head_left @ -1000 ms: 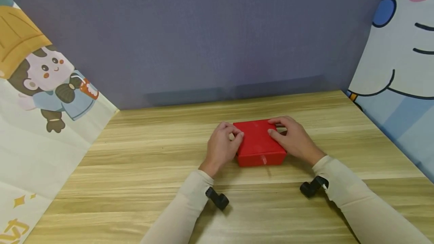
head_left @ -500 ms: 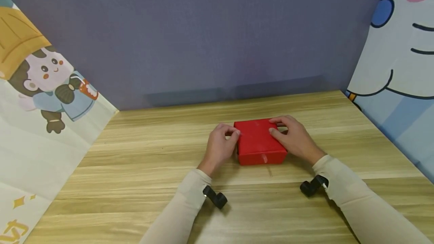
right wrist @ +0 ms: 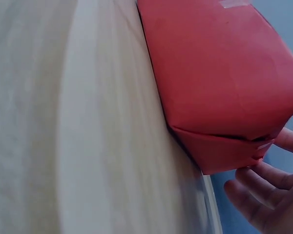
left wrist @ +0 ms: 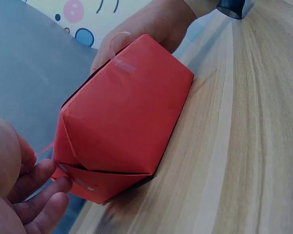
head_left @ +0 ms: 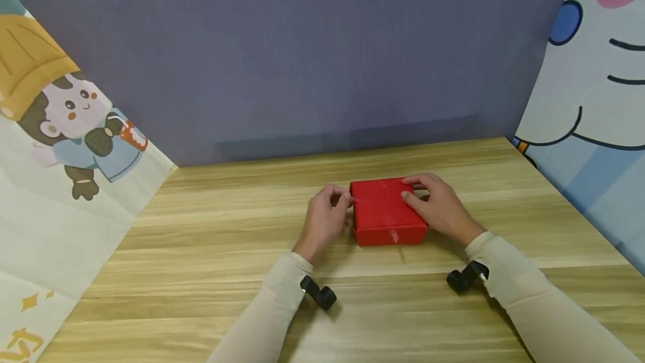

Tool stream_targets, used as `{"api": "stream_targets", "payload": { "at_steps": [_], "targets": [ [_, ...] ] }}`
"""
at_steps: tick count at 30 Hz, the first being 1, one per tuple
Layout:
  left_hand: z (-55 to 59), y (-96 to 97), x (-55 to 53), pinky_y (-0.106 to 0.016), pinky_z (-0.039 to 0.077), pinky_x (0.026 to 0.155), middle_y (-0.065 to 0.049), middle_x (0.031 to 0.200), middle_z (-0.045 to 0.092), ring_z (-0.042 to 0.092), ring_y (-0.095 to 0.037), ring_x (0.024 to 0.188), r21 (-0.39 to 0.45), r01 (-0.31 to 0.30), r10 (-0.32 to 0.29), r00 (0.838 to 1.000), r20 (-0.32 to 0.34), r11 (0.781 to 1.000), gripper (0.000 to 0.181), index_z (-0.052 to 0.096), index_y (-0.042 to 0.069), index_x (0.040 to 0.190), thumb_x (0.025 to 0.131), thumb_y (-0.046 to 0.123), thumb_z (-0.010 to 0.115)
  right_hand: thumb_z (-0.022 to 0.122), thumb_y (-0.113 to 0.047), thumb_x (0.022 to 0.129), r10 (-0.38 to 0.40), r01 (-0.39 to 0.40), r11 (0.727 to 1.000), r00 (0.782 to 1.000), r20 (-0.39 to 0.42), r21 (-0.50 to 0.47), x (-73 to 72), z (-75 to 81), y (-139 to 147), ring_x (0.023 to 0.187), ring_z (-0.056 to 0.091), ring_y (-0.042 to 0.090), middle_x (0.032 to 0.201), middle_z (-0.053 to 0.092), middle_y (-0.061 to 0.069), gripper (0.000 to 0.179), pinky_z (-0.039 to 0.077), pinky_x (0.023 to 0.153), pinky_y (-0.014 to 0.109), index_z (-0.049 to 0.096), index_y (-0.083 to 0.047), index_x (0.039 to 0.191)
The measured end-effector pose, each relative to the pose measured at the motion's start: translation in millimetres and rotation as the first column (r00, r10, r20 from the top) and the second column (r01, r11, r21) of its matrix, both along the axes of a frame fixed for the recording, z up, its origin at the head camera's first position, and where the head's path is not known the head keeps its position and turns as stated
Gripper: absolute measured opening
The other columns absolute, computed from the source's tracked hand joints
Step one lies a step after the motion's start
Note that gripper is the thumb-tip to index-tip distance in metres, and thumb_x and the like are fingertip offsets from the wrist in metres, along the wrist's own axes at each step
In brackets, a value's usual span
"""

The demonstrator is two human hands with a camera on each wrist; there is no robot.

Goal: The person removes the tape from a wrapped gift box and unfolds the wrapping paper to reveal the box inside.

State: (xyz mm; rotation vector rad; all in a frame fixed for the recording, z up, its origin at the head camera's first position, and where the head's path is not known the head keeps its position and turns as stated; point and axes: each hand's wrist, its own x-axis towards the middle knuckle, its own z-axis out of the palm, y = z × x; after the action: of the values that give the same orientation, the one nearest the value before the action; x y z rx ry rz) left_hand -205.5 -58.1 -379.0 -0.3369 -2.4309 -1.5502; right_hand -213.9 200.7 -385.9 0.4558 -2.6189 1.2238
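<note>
A box wrapped in red paper [head_left: 385, 206] sits on the wooden table. Folded triangular paper flaps [left wrist: 100, 181] cover its end in the left wrist view. At the box's left edge, my left hand [head_left: 324, 217] pinches a thin strip of clear tape [left wrist: 44, 148] between thumb and index finger; the strip runs from the fingertips onto the box. Its other fingers lie near the folded end. My right hand [head_left: 443, 206] holds the box's right side, thumb on the top and fingers round the far right corner. In the right wrist view its fingers [right wrist: 263, 183] touch the folded end.
Another short piece of clear tape [left wrist: 123, 64] sticks to the box's front side, one end curling up. A grey-blue panel [head_left: 322, 60] stands behind the wooden table [head_left: 211, 262]. Cartoon-printed sheets [head_left: 45, 212] flank both sides. Each sleeve carries a black wrist camera [head_left: 318, 293].
My left hand has drawn away leftward from the box top to just beyond its left edge, with the tape strip between its fingertips. The right hand keeps its hold on the box.
</note>
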Motion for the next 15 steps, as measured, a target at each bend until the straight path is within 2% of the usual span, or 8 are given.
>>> {"api": "stream_targets", "payload": {
  "at_steps": [6, 15],
  "targets": [
    [-1.2, 0.4, -0.7, -0.030, 0.053, 0.070, -0.005, 0.089, 0.074, 0.070, -0.026, 0.087, 0.059, 0.020, -0.022, 0.999, 0.031, 0.998, 0.011, 0.067, 0.006, 0.095, 0.100, 0.010, 0.059, 0.064, -0.020, 0.099, -0.012, 0.012, 1.000, 1.000, 0.010, 0.008, -2.8, -3.1, 3.9, 0.113, 0.058, 0.034, 0.129, 0.055, 0.017, 0.034, 0.053, 0.090, 0.053, 0.062, -0.003, 0.127],
    [-0.9, -1.5, -2.3, -0.032, 0.056, 0.075, 0.000, 0.088, 0.073, 0.070, -0.016, 0.083, 0.102, 0.026, -0.032, 0.998, 0.058, 0.994, 0.011, 0.064, 0.007, 0.095, 0.101, 0.009, 0.056, 0.064, -0.021, 0.099, -0.009, 0.009, 1.000, 1.000, 0.012, 0.009, -3.8, -1.7, 5.0, 0.113, 0.058, 0.034, 0.129, 0.055, 0.016, 0.034, 0.053, 0.090, 0.053, 0.062, -0.003, 0.128]
  ]
}}
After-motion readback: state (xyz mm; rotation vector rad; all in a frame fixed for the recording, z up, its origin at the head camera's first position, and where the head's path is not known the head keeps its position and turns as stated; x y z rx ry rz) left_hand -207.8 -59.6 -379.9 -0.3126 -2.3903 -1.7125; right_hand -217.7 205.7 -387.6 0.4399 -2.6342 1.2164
